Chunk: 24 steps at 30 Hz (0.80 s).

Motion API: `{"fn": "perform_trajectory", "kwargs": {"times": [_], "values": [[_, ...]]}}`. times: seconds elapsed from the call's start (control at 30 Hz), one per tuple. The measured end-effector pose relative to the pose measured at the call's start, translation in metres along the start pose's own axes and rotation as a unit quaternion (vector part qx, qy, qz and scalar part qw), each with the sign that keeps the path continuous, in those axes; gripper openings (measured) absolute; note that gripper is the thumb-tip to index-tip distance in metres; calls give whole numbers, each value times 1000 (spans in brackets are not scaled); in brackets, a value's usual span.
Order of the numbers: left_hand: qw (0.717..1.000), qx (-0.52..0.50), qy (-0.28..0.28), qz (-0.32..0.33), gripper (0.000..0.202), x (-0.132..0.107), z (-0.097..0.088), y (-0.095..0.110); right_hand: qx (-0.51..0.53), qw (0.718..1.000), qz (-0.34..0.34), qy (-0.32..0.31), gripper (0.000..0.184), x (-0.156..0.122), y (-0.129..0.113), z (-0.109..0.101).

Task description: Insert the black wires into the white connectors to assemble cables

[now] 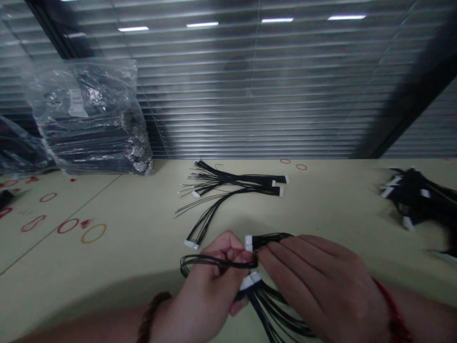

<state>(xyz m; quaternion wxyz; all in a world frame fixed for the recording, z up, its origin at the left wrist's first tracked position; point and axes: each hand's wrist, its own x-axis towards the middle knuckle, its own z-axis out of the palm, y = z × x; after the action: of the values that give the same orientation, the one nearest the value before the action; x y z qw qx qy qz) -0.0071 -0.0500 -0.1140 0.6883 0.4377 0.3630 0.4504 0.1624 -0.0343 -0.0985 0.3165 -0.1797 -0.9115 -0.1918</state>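
Low in the middle of the head view, my left hand (210, 290) is closed on a black wire harness (274, 312) with white connectors. One white connector (252, 280) sits by my left thumb, its wires fanning down to the right. A loop of the wires (203, 260) bends out over the back of my left fingers. My right hand (321, 281) is closed around wires behind another white connector (249, 242), its fingertips meeting my left thumb. Its palm side and part of the wires are hidden.
Several black wire harnesses (243, 183) lie on the table (339, 205) ahead of my hands. A dark pile of harnesses (421, 195) is at the right. Back left stands a clear plastic bag (93, 128) of wires. Rubber bands (93, 233) lie scattered left. Window blinds (228, 95) rise behind.
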Motion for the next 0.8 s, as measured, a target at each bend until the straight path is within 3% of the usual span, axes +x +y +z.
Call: {"fn": "perform_trajectory", "kwargs": {"times": [0.07,0.23,0.37,0.47,0.57,0.67,0.8], "values": [[1000,-3,0,-1,20,0,0,1,-10,1000,-4,-23,35,3,1,-3],[998,48,26,6,19,4,2,3,-34,994,59,-87,30,15,8,-9],[994,68,50,-69,22,8,-2,-1,86,977,86,-175,36,13,19,-4],[992,49,31,-112,25,9,-6,-5,112,967,134,-186,30,9,27,-3],[992,91,-25,-85,21,8,-8,-4,150,955,173,-187,24,11,27,-8],[991,126,-14,-46,15,7,-8,-2,195,936,211,-203,20,14,20,-11],[995,98,-5,-35,13,7,-6,-3,217,921,241,-218,18,14,15,-12]]}}
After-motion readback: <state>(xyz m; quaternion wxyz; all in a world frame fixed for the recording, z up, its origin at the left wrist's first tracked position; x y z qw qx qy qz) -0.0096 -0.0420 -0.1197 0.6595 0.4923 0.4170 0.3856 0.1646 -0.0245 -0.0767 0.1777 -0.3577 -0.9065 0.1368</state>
